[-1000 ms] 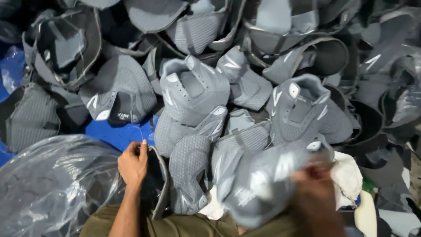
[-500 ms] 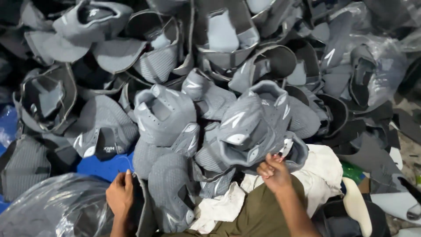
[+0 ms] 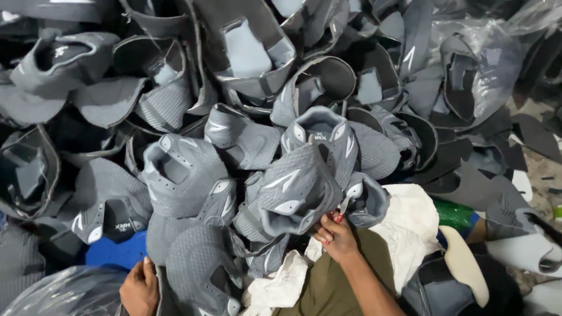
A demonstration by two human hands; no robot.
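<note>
A big heap of grey shoe uppers (image 3: 246,88) fills the view. My right hand (image 3: 335,235) grips the lower edge of one grey shoe upper (image 3: 298,187) with white stripes, holding it over my lap; something small and red shows at my fingertips. My left hand (image 3: 139,287) rests at the bottom left, fingers on the edge of another grey mesh upper (image 3: 199,269). My olive-green trousers (image 3: 328,287) show beneath.
A clear plastic bag (image 3: 64,292) lies at the bottom left beside a blue surface (image 3: 114,251). White cloth (image 3: 413,228) covers my lap's right side. A cream insole (image 3: 465,263), a green item (image 3: 453,213) and white shoe parts (image 3: 521,251) lie right.
The view has shifted down and left over the pile. My right hand moved from a blurred swing at the lower right to gripping the striped upper at centre. My left hand dropped lower.
</note>
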